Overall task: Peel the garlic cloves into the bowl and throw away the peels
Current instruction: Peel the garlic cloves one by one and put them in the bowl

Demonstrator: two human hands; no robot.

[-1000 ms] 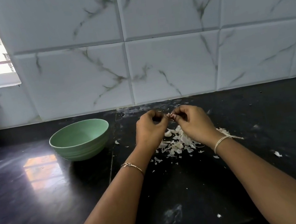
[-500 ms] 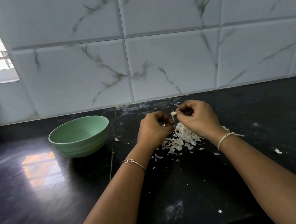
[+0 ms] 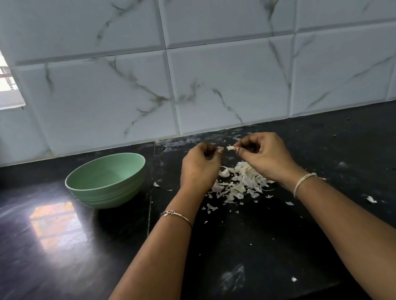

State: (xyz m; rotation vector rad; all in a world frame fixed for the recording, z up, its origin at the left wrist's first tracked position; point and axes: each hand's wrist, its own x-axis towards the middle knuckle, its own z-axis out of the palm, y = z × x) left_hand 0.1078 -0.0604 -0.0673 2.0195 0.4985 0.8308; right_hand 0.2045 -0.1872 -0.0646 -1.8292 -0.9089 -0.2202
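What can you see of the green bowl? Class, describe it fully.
The green bowl is round, pale mint, matte, plastic-looking, with faint ridges ringing its outer wall. It stands upright on the black countertop, left of the left hand and apart from it. Nothing touches it but the counter; the visible inside shows no cloves.

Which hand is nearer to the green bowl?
Left. The left hand sits just right of the green bowl, apart; the right hand, pinching a garlic clove, is farther right.
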